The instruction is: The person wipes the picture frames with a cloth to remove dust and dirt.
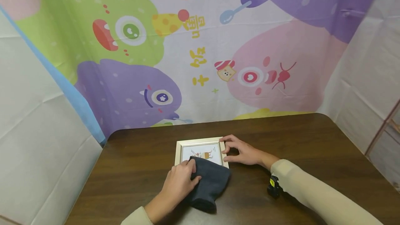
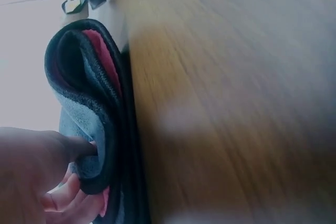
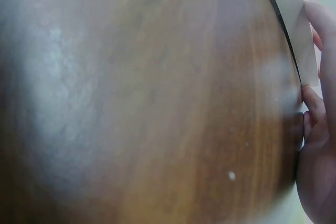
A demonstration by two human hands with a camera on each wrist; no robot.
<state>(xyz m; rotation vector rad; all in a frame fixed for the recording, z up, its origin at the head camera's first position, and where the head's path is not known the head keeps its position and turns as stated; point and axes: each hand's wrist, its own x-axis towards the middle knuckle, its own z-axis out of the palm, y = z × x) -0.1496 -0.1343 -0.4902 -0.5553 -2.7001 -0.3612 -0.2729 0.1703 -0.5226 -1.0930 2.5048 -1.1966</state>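
Observation:
A picture frame (image 1: pixel 178 148) with a pale gold border lies face up on the table, a small drawing inside it. Over its lower part is a folded dark grey cloth (image 1: pixel 209 180); the left wrist view shows dark edging and a pink layer in the folded cloth (image 2: pixel 94 98). My left hand (image 1: pixel 179 181) grips the cloth, fingers on top and thumb at its side. At the frame's right side, my right hand (image 1: pixel 242 152) holds the border with curved fingers and thumb. In the right wrist view the fingers touch the frame's side (image 3: pixel 296 24).
The dark brown wooden table (image 1: pixel 134 169) has rounded far corners. Behind it hangs a cartoon-printed curtain (image 1: pixel 206 107), with pale sheets at both sides. A small black device (image 1: pixel 273 186) is worn at my right wrist.

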